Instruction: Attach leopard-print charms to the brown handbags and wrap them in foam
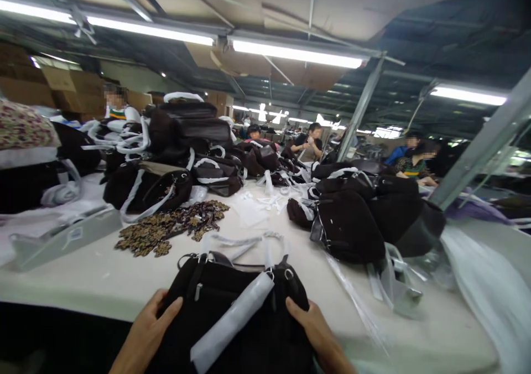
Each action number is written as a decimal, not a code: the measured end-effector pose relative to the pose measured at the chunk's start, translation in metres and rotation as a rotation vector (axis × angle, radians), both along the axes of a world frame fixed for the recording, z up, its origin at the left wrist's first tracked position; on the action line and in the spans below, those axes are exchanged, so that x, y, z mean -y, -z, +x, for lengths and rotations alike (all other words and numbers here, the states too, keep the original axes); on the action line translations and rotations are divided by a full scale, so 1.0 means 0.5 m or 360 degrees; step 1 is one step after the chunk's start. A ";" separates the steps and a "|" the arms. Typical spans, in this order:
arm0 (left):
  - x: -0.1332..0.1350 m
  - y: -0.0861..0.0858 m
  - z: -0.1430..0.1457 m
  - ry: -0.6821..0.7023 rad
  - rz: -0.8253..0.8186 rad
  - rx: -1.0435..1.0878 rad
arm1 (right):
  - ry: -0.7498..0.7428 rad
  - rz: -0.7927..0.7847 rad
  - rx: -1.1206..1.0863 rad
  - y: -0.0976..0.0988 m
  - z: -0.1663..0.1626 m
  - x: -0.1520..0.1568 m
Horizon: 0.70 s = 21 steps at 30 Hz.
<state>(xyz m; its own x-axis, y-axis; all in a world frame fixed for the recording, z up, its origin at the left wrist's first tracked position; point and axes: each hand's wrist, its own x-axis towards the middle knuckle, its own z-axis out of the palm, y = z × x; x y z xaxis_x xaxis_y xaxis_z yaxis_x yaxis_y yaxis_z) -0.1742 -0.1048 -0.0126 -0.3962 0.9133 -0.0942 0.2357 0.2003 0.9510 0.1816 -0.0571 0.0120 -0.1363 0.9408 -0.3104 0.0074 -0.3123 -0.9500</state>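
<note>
A black handbag point(232, 307) is in front of me at the table's near edge. My left hand point(151, 324) grips its left side, thumb on the front and fingers behind. On the opposite side, my right hand point(311, 324) holds the bag the same way. White wrapping covers the handles point(236, 241), which lean away over the table. A wrapped white strap point(234, 318) runs slantwise across the front. A small zip pull point(198, 291) shows at the upper left of the bag, and metal rings sit at its top corners. The bag's lower part runs out of view.
Brown and gold flower-shaped pieces point(166, 227) lie in a heap on the white table point(257, 219). Dark bags point(352, 224) are piled to the right, more bags point(182, 130) to the left. A metal post point(485, 136) slants at the right. Several people work farther back.
</note>
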 end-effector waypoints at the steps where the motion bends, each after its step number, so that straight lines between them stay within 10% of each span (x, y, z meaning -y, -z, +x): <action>1: -0.011 -0.023 0.006 0.0018 0.0022 0.0058 | 0.0048 0.0057 0.0009 -0.029 0.009 -0.011; 6: -0.101 -0.103 0.038 0.0152 0.0290 0.0264 | 0.0352 0.0162 0.0001 -0.182 0.089 -0.074; 10: -0.199 -0.102 0.079 0.0335 0.0327 0.0291 | 0.0650 0.0304 0.0082 -0.295 0.162 -0.144; 15: -0.338 -0.009 0.156 0.0636 0.0376 -0.0358 | 0.0997 0.0448 -0.0038 -0.412 0.187 -0.298; 21: -0.487 0.164 0.215 0.1116 0.0978 -0.1299 | 0.1199 0.1017 0.0348 -0.521 0.181 -0.619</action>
